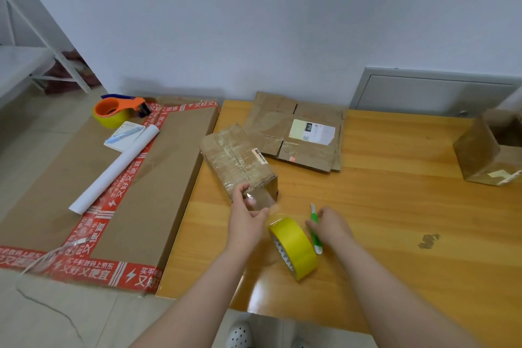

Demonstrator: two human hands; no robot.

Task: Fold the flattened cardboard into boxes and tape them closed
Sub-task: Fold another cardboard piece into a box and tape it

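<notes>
A small folded cardboard box (236,161), wrapped in clear tape, lies on the wooden table (395,206). My left hand (245,216) holds the box's near end, thumb on top, pinching a stretch of clear tape that runs to the yellow tape roll (293,246) standing on edge just in front. My right hand (329,224) grips a green utility knife (315,227) right of the roll, blade end pointing away. A stack of flattened cardboard (296,133) with a white label lies behind the box.
An open cardboard box (491,150) stands at the table's right edge. Left of the table a large flat carton (113,178) with red tape carries an orange tape dispenser (118,110), a white paper roll (115,169) and a notepad with a pen (124,134).
</notes>
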